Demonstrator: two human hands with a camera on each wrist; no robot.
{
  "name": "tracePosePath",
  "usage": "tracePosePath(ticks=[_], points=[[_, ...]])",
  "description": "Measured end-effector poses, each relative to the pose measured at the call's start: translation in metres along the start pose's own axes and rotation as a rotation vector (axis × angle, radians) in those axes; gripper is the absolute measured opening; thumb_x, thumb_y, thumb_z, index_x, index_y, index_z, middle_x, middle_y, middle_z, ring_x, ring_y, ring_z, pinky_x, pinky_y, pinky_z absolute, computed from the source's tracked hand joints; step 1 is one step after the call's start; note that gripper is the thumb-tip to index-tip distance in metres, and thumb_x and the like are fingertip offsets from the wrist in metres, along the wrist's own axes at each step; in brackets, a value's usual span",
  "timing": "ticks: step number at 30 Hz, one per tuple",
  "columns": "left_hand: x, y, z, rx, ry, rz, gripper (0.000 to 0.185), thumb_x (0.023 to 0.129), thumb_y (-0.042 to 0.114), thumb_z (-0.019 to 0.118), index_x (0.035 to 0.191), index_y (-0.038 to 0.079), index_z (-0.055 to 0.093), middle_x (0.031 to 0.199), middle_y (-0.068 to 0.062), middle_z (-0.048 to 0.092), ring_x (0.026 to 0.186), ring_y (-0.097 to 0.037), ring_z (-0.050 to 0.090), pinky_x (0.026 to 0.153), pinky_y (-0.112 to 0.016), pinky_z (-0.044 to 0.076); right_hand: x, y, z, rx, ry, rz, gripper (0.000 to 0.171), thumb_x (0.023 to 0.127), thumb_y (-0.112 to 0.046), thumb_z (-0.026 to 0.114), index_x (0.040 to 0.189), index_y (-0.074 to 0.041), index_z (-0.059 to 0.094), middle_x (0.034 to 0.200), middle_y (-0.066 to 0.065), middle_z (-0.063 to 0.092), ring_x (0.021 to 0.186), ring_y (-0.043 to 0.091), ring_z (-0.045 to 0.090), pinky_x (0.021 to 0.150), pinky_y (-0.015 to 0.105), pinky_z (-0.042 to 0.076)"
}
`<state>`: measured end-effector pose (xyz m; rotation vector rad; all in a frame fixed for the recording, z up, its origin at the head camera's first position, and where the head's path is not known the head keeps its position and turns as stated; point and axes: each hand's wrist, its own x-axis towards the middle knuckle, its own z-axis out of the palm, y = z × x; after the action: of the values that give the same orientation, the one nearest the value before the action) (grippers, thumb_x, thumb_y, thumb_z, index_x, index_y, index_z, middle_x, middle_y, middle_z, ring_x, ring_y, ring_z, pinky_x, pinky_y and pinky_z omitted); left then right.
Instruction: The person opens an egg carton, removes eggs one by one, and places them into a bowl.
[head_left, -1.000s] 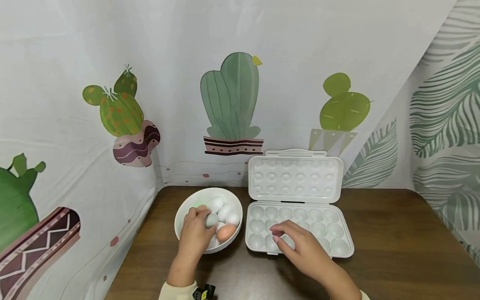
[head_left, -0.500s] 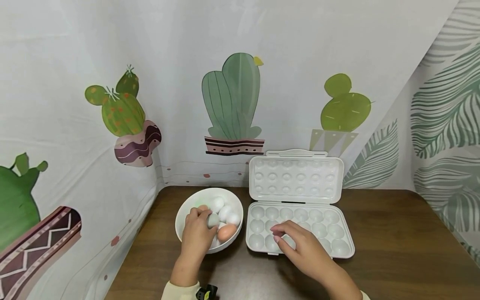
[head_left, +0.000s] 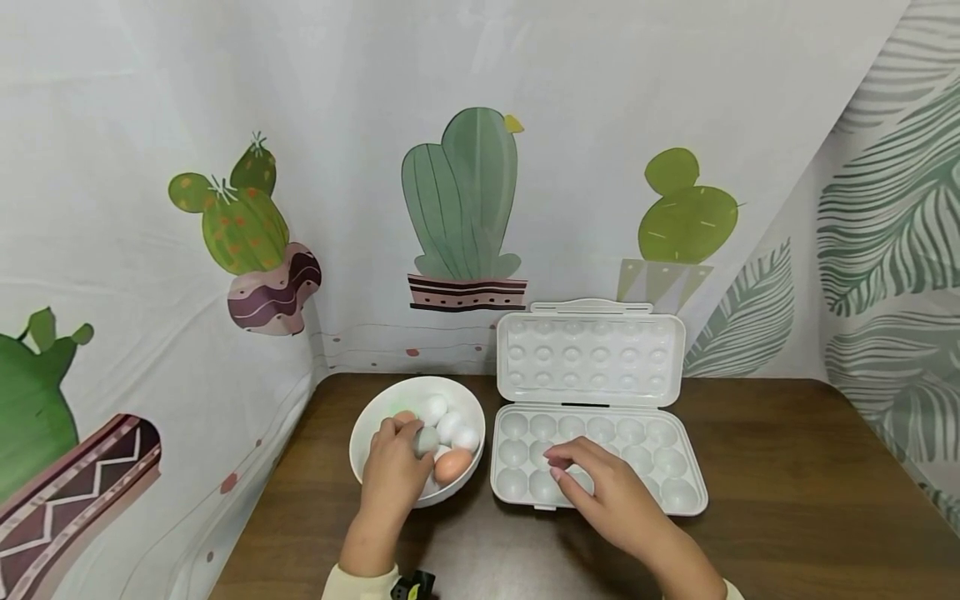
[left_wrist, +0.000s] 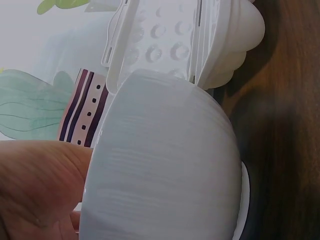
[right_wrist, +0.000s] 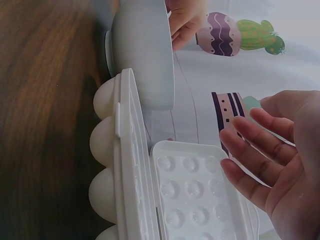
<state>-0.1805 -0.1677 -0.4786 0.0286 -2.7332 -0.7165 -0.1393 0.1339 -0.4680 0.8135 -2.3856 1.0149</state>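
Observation:
A white bowl (head_left: 367,417) on the left of the table holds several white eggs (head_left: 433,409), a brown egg (head_left: 453,467), another partly hidden brown egg (head_left: 406,416) and a pale grey-green egg (head_left: 427,441). My left hand (head_left: 393,467) reaches over the bowl's near left rim and holds the grey-green egg between thumb and fingers. In the left wrist view the bowl's wall hides the fingertips. My right hand (head_left: 600,487) hovers over the front of a white egg box (head_left: 693,500), fingers loosely bent and holding nothing. Round hollows (head_left: 514,426) line this box.
The box's dimpled lid (head_left: 592,354) stands raised at the back. Bowl and box sit side by side on a dark wooden table (head_left: 780,483). A cloth printed with cacti (head_left: 480,192) hangs right behind the table.
Both hands stay nearly where they were; the left still holds the grey-green egg in the bowl. Only a slight shift of the right hand shows.

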Motion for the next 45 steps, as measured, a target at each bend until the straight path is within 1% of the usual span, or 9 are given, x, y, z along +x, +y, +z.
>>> tracePosePath(ticks=[6,13,23,28,31,34,39,43,45], points=[[-0.001,0.0,-0.001,0.0,0.002,-0.018,0.047,0.075,0.007,0.078,0.121,-0.001,0.069,0.117,-0.022,0.06,0.103,-0.044,0.06,0.088,-0.054,0.051,0.001,0.002,0.0,0.006,-0.014,0.021,0.022,0.096,-0.016,0.068,0.114,-0.029,0.068,0.105,-0.017,0.068,0.096,-0.002,0.065,0.085,0.024,0.054],[-0.001,0.0,-0.003,0.007,0.014,-0.043,0.047,0.073,0.005,0.076,0.119,0.0,0.069,0.107,-0.021,0.059,0.097,-0.042,0.06,0.081,-0.055,0.051,0.001,0.003,-0.001,0.003,-0.037,0.051,0.019,0.098,-0.02,0.066,0.115,-0.03,0.067,0.107,-0.019,0.067,0.097,-0.002,0.065,0.086,0.026,0.055],[0.002,0.002,-0.009,0.011,-0.003,-0.072,0.049,0.072,0.007,0.076,0.12,0.002,0.069,0.104,-0.022,0.059,0.081,-0.041,0.064,0.072,-0.054,0.052,0.003,0.003,-0.006,0.003,-0.03,0.05,0.019,0.098,-0.019,0.066,0.115,-0.03,0.068,0.107,-0.018,0.068,0.098,-0.002,0.065,0.085,0.028,0.056],[0.001,0.002,-0.011,-0.003,-0.029,-0.09,0.048,0.075,0.011,0.077,0.122,0.003,0.069,0.106,-0.023,0.059,0.085,-0.041,0.066,0.076,-0.054,0.052,0.003,0.003,-0.007,0.007,-0.033,0.053,0.019,0.099,-0.02,0.066,0.115,-0.029,0.067,0.107,-0.018,0.067,0.097,-0.002,0.065,0.085,0.029,0.056],[0.001,0.001,-0.013,-0.02,-0.044,-0.11,0.043,0.08,0.016,0.077,0.12,0.002,0.068,0.103,-0.021,0.061,0.085,-0.039,0.066,0.078,-0.054,0.052,0.002,0.003,-0.007,0.007,-0.027,0.052,0.02,0.098,-0.019,0.066,0.115,-0.029,0.067,0.107,-0.02,0.067,0.097,-0.002,0.065,0.084,0.028,0.056],[0.002,-0.001,-0.015,-0.027,-0.055,-0.125,0.037,0.084,0.021,0.075,0.114,0.001,0.069,0.095,-0.017,0.062,0.081,-0.033,0.064,0.077,-0.052,0.052,0.002,0.003,-0.007,0.007,-0.023,0.049,0.021,0.098,-0.018,0.066,0.115,-0.03,0.067,0.107,-0.019,0.067,0.097,-0.001,0.066,0.084,0.027,0.056],[0.004,-0.003,-0.02,-0.032,-0.062,-0.121,0.028,0.087,0.024,0.071,0.103,0.001,0.07,0.081,-0.009,0.06,0.072,-0.024,0.057,0.071,-0.045,0.049,0.003,0.005,-0.009,0.003,-0.025,0.053,0.021,0.099,-0.019,0.065,0.116,-0.031,0.067,0.107,-0.02,0.066,0.096,-0.002,0.065,0.084,0.028,0.056],[0.004,-0.002,-0.022,-0.047,-0.078,-0.129,0.022,0.09,0.025,0.068,0.098,0.005,0.069,0.08,-0.006,0.057,0.071,-0.02,0.053,0.066,-0.039,0.045,0.002,0.005,-0.011,0.0,-0.026,0.057,0.021,0.099,-0.019,0.065,0.116,-0.03,0.067,0.108,-0.02,0.067,0.096,-0.002,0.065,0.084,0.027,0.056],[0.003,-0.001,-0.023,-0.054,-0.079,-0.137,0.021,0.092,0.026,0.067,0.096,0.006,0.068,0.082,-0.006,0.056,0.072,-0.02,0.051,0.066,-0.037,0.043,0.001,0.004,-0.011,0.004,-0.027,0.059,0.021,0.099,-0.018,0.065,0.116,-0.03,0.067,0.108,-0.018,0.068,0.096,-0.001,0.065,0.084,0.027,0.056]])
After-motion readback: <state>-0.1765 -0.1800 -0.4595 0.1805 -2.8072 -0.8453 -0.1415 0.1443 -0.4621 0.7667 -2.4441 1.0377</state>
